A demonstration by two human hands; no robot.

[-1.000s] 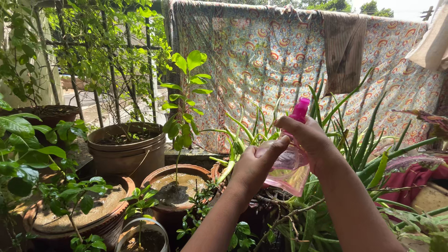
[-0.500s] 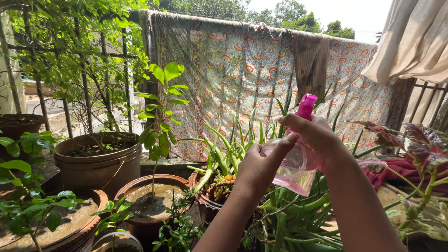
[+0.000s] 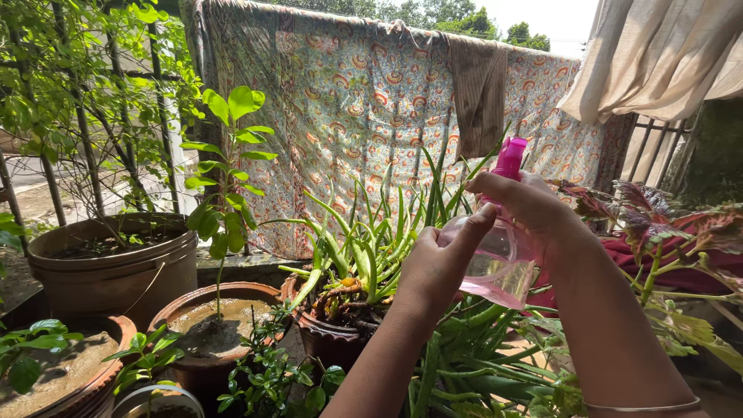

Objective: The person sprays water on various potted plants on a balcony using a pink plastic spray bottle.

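Now hands (image 3: 480, 240) hold bottle (image 3: 495, 255) higher.

Your hands sit in open air above the aloe (image 3: 364, 248), whose spiky leaves rise just ahead of your left hand (image 3: 433, 267). Below, stems (image 3: 472, 364) crowd the way down. To your right, red-leafed plants (image 3: 665, 224) block the side. Left, the sapling (image 3: 224, 178) and pots (image 3: 116, 263) fill the ground; the hung cloth (image 3: 348, 101) closes off the back.
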